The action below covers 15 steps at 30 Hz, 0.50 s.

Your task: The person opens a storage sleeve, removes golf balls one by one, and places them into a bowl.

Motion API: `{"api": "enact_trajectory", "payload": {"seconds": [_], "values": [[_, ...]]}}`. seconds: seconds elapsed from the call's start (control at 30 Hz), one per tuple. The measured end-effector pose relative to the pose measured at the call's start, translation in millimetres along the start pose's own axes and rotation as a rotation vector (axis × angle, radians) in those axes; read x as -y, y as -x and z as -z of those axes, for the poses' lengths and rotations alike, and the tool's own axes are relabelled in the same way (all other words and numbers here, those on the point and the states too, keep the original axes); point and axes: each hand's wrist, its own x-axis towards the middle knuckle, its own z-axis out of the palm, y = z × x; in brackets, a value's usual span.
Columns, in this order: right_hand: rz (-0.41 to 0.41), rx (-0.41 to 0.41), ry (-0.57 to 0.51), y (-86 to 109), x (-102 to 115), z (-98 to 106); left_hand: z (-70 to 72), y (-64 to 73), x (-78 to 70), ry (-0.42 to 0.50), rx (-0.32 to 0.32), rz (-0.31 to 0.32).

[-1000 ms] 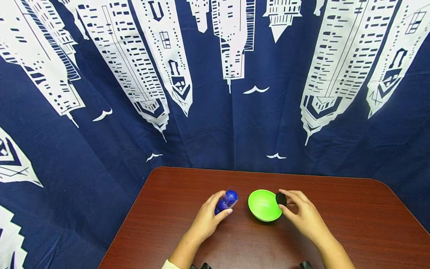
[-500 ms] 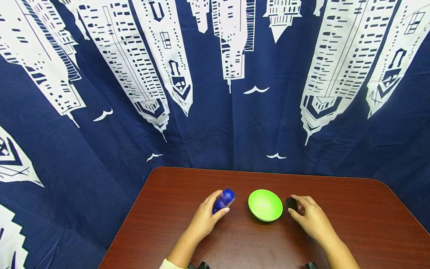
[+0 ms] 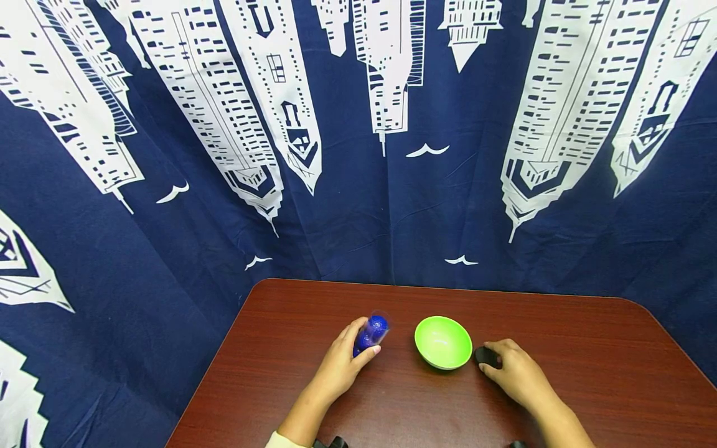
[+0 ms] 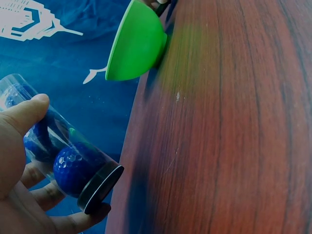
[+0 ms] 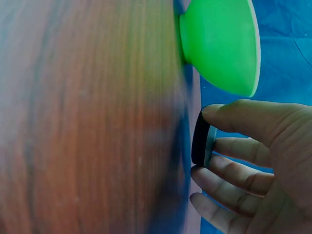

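Observation:
My left hand (image 3: 338,363) grips a clear plastic tube (image 4: 58,122), tilted above the table, its upper end uncapped. Inside sit blue golf balls (image 4: 75,168), dimpled and stacked along its length. A black cap (image 4: 100,187) closes the tube's lower end, with a fingertip touching it. To the right of the green bowl (image 3: 442,342), my right hand (image 3: 521,373) pinches a second black round cap (image 5: 201,139) between thumb and fingers, low at the tabletop. The bowl stands upright between both hands, its visible inside bare green.
The brown wooden table (image 3: 403,410) has rounded far corners. Behind it hangs a dark blue cloth (image 3: 358,205) printed with white buildings and birds. Dark objects (image 3: 338,442) show at the bottom edge of the head view.
My right hand has moved right, away from the bowl's rim, and down to the tabletop with the cap. The left hand has drawn slightly left with the tube.

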Motion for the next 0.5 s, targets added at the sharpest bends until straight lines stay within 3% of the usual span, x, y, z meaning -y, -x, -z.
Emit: {"api": "enact_trajectory", "payload": {"seconds": [0.2, 0.5], "values": [[0.008, 0.031, 0.02, 0.5, 1.4, -1.1, 0.0, 0.1, 1.5, 0.016, 0.0, 0.005], [0.039, 0.005, 0.046, 1.8, 1.0, -4.4, -0.2, 0.8, 1.2, 0.008, -0.012, 0.005]]}}
